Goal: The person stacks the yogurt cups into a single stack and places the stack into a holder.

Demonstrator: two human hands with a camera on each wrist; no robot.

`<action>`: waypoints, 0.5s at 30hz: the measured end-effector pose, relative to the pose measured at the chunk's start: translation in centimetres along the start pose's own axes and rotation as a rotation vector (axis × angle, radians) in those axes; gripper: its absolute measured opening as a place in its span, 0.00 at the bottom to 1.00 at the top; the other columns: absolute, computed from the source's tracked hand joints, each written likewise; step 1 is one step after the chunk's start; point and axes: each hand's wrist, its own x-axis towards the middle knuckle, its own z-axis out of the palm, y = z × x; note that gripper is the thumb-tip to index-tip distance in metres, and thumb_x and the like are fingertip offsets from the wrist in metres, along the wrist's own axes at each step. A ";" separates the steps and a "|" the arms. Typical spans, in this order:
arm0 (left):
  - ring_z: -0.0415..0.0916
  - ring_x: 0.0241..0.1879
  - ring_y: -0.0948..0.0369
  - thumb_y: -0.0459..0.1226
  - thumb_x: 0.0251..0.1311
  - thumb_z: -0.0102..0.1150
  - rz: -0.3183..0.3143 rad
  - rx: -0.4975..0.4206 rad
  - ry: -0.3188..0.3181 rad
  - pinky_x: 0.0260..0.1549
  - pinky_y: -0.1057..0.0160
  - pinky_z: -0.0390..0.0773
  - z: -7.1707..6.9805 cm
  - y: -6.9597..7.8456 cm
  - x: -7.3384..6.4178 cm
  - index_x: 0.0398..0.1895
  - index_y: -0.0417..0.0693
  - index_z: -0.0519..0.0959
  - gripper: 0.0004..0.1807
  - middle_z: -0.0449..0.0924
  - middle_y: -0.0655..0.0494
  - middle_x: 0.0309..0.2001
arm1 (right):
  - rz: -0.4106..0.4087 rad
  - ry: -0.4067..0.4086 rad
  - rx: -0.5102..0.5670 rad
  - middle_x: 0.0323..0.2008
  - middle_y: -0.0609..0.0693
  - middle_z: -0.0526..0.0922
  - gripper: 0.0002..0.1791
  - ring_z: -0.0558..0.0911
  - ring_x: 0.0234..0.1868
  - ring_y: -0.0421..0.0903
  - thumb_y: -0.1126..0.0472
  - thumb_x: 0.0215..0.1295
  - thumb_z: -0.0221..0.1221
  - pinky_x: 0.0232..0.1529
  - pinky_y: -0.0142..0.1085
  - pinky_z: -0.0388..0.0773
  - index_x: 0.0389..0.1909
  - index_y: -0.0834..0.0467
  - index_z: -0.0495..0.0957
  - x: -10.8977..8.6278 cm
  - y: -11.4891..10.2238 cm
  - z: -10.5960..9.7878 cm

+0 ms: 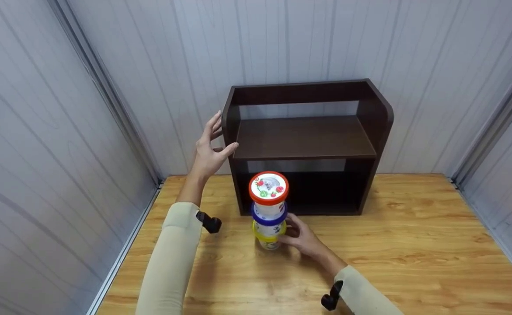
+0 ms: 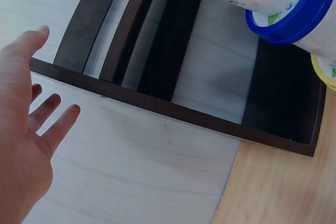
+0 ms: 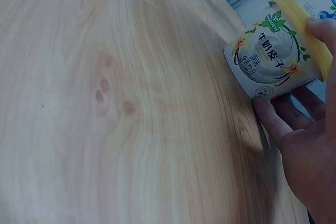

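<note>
Three lidded white cups stand stacked on the wooden table (image 1: pixel 413 245) in front of a dark brown shelf unit (image 1: pixel 304 138). The top cup (image 1: pixel 268 189) has a red lid, the middle cup (image 1: pixel 269 213) a blue one, the bottom cup (image 1: pixel 268 236) a yellow one. My right hand (image 1: pixel 301 236) grips the bottom cup (image 3: pixel 270 61) from the right, its fingers (image 3: pixel 270 116) at the base. My left hand (image 1: pixel 210 151) is flat and open against the shelf's left side panel, thumb on the middle board's front edge. In the left wrist view the left hand (image 2: pixel 26 129) spreads beside the shelf (image 2: pixel 157 103).
Grey panelled walls close in the table at the back and on both sides. The shelf stands against the back wall, with a middle board and a lower compartment (image 1: pixel 308 192) right behind the stack. Bare tabletop (image 3: pixel 105 103) lies left and right of the cups.
</note>
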 end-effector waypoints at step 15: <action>0.72 0.79 0.39 0.34 0.72 0.75 0.053 0.027 -0.028 0.60 0.30 0.89 0.6 0.0 1.4 0.87 0.47 0.66 0.44 0.67 0.40 0.86 | -0.011 0.001 0.002 0.77 0.75 0.74 0.43 0.79 0.76 0.73 0.66 0.75 0.70 0.80 0.61 0.76 0.85 0.67 0.62 0.0 0.1 -0.2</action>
